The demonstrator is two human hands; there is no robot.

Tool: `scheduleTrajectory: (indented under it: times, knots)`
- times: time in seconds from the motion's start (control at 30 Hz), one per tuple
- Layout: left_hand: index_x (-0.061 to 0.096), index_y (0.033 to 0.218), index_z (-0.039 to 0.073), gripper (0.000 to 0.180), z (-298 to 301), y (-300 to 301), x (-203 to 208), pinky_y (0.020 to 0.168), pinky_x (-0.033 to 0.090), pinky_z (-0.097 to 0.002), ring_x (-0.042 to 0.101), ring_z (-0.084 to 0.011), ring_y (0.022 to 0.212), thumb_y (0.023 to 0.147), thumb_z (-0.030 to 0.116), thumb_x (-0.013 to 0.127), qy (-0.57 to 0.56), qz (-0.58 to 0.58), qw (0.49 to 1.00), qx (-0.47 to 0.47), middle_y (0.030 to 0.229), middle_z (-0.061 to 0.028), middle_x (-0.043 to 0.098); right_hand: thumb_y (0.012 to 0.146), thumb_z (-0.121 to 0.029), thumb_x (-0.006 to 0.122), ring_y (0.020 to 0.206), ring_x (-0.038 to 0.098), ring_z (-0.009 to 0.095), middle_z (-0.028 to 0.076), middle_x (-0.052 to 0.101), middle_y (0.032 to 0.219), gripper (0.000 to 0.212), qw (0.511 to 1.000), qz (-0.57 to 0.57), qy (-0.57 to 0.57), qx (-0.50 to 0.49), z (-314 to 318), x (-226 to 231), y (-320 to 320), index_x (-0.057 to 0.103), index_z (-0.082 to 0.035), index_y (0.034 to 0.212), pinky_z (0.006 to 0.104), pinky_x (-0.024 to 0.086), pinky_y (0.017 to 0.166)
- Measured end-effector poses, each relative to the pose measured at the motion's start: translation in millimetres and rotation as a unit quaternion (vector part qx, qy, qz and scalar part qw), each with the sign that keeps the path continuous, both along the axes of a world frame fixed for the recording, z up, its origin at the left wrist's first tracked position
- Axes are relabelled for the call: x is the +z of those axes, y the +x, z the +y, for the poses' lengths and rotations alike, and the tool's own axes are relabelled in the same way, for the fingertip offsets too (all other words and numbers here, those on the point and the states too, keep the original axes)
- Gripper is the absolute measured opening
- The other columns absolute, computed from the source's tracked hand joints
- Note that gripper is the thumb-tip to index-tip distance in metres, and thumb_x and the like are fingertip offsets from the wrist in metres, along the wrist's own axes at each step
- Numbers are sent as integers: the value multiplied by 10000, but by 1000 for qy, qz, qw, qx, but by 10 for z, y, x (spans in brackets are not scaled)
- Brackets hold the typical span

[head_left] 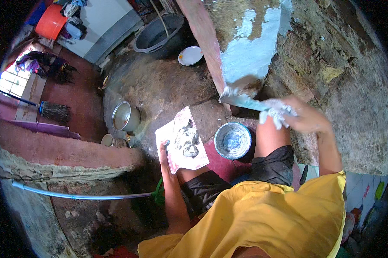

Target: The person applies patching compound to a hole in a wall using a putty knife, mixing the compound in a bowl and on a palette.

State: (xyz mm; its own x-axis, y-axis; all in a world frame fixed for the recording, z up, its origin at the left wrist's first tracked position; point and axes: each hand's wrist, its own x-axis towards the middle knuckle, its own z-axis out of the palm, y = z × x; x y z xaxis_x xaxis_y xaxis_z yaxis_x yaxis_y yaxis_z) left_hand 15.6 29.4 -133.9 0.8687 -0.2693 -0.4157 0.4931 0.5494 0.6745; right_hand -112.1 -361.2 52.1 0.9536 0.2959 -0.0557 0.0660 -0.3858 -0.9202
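My left hand [163, 152] grips the left edge of a flat white and pinkish board [174, 161], which carries a lumpy heap of grey-white plaster [187, 139]. In my right hand [308, 116] is a putty knife [245, 101] with a light turquoise surface, somewhat blurred. Its plaster-smeared tip is at the lower edge of a pale blue coated patch [247, 53] on the wall corner; whether it touches cannot be made out. Whitish stuff, paste or cloth, covers the fingers of that hand. Between my knees stands a paste-smeared round bowl [216, 146] with a blue rim.
Rough bare wall [331, 81] rises at the right. Farther off stand a dark basin [172, 45], a white plate [190, 56] and a metal pot [129, 117]. A low pinkish wall [64, 144] and a pale blue pipe [95, 196] lie left; an orange bucket [51, 22] is far left.
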Motion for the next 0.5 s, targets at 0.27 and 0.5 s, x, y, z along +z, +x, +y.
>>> scheduleTrajectory:
  times: [0.27, 0.5]
  knots:
    - [525, 1023, -8, 314, 101, 115, -326, 754, 511, -380, 613, -259, 823, 787, 199, 521, 2, 20, 1000, -11, 941, -140, 602, 764, -195, 608, 863, 574, 291, 114, 621, 905, 225, 792, -302, -502, -175, -272, 781, 80, 636, -98, 965, 367, 439, 772]
    - [521, 1029, -27, 334, 49, 44, -75, 735, 511, -359, 611, -244, 800, 787, 201, 548, 52, 14, 998, 17, 921, -135, 600, 703, -175, 632, 697, 559, 273, 107, 570, 708, 103, 637, -124, -729, -217, 463, 1530, 395, 626, -80, 743, 366, 436, 620]
